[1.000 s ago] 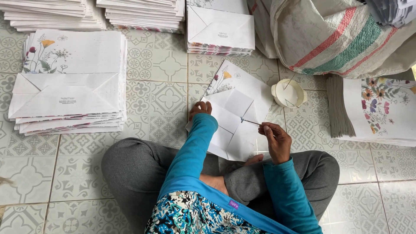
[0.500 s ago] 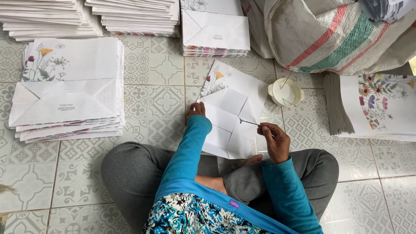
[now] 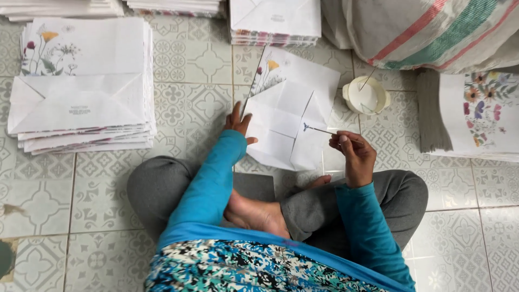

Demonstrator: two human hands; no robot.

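Paper is what both hands work on: one unfolded white sheet (image 3: 286, 116) with a flower print at its top corner lies on the floor just in front of the person's crossed legs. The left hand (image 3: 238, 121) rests at the sheet's left edge, fingers spread and holding nothing — only pressing the paper flat. The right hand (image 3: 352, 154) is pinched closed around one thin stick (image 3: 320, 130), whose tip touches the sheet near the meeting of its creases. One small round white dish (image 3: 366, 95) stands just beside the sheet's right corner, with a second thin stick leaning in it.

Three stacks of folded paper show whole or nearly so — one at the left (image 3: 81, 103), one at the top centre (image 3: 274, 24), one with coloured flowers at the right (image 3: 478, 116) — and further stacks are cut off along the top edge. One woven sack (image 3: 432, 30) with red and green stripes lies at the upper right.

The floor (image 3: 194, 103) is pale patterned tile; no walls are in view.
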